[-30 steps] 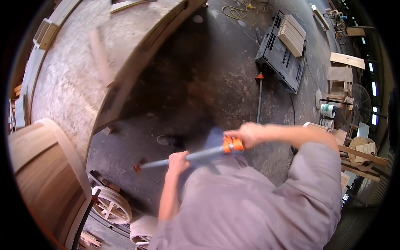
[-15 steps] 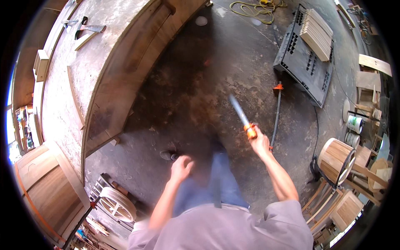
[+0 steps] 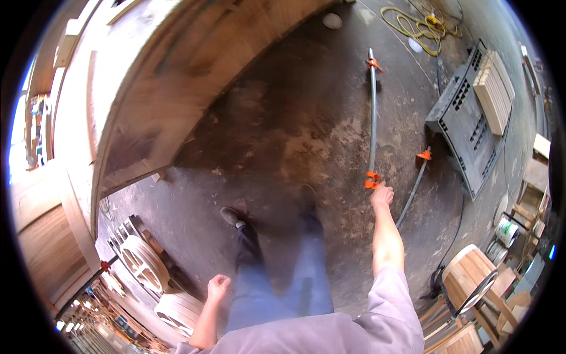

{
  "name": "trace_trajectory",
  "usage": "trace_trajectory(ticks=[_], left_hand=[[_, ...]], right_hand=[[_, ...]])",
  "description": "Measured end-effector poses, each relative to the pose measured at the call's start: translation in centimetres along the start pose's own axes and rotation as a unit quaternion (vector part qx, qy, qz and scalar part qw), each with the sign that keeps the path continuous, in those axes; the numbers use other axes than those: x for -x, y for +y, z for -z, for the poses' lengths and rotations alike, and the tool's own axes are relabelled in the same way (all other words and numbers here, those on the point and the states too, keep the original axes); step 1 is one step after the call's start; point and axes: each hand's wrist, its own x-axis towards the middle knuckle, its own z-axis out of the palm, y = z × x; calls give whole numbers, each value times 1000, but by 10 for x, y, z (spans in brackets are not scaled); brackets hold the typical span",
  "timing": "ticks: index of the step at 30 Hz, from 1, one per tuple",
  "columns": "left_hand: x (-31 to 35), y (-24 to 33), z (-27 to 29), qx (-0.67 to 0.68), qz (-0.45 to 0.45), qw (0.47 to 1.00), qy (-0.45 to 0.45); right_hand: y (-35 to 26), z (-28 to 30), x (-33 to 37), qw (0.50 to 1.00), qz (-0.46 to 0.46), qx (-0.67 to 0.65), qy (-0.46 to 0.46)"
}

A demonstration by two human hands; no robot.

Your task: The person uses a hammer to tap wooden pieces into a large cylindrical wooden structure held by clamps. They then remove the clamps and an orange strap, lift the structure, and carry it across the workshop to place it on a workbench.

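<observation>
My right hand (image 3: 382,193) is reached out in front, its fingers closed at the near end of a pipe clamp (image 3: 373,118). The clamp is a long grey metal pipe with an orange jaw by my hand and another orange jaw near its far end. I cannot tell whether its far end touches the floor. A second pipe clamp (image 3: 414,189) with an orange jaw lies on the floor to the right. My left hand (image 3: 218,287) hangs low beside my left leg, fingers curled in, with nothing visible in them.
A large wooden workbench (image 3: 153,100) fills the left. At the right, a grey plastic pallet (image 3: 466,118) bears a stack of wooden slats (image 3: 493,88). A yellow cord (image 3: 413,26) lies coiled beyond it. Wooden stools (image 3: 466,277) stand lower right; round wooden frames (image 3: 143,262) lie lower left.
My right hand has moved outward with the pipe clamp, which now points straight ahead and shows its full length. My left hand has dropped lower and to the left. The view has shifted.
</observation>
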Motion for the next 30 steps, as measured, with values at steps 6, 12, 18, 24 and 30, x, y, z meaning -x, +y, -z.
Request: trace_trajectory(ticks=[6,12,18,24,30], left_hand=[[34,30,14,75,-88,993,4],[56,15,133,212,-178,907,318],[83,-69,337,363,-150,658,642],[83,-162,525,384,-133,499,766],[107,-169,638,554,-158,497,649]], right_hand=[[-73,107,94,903,360,-219,-86],[-221,265,267,757,599,-260,-29],[-357,486,563,541,769,-285,185],[-432,621,859,212,878,-261,340],[-512,695,1135,175,966,-191,16]])
